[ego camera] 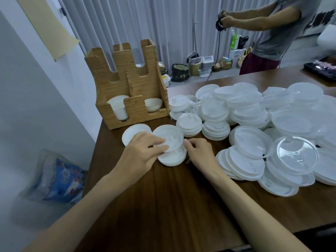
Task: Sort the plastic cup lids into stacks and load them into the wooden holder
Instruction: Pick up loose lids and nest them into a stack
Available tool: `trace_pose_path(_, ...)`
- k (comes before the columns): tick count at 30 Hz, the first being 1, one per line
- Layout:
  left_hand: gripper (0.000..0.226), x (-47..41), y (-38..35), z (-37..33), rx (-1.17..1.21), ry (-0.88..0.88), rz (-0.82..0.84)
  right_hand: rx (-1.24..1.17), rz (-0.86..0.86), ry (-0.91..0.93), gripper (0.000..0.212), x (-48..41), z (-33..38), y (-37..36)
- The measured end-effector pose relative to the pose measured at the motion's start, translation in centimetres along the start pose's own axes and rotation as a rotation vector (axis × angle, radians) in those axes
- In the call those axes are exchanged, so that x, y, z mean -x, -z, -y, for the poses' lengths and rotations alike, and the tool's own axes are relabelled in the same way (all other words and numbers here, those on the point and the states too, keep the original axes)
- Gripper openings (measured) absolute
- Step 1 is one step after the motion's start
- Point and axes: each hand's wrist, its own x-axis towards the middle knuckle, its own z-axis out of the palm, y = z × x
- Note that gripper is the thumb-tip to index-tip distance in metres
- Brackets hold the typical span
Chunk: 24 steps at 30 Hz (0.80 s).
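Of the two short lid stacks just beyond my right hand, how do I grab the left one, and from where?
Probably from above: wrap the left stack around its lowest rims, thumb on the near side, fingers at the back. It stands upright with a domed top, and the right stack crowds that side.

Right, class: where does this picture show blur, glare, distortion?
Head view: motion blur smears the second person top right; glints on the clear lid; wide-angle lens tilts the wooden holder and curtain; left hand, right hand gripping the lid stack look sharp.
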Motion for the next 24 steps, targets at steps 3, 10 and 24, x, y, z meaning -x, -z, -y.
trace_pose_path(3,0.025,1.3,-0.3,-0.8,0.009,-0.013,0.031,-0.014,-0.005,-0.011,0.039,-0.1,-0.1,0.0)
trace_pose_path(10,0.03,1.7,-1.1,-1.5,-0.061,-0.055,0.145,-0.053,0.007,0.013,0.028,-0.1,-0.3,-0.1)
trace_pose_path(24,0.037,1.1,-0.9,-0.5,-0.047,-0.053,0.311,-0.097,0.011,0.043,0.044,0.4,0.1,-0.1)
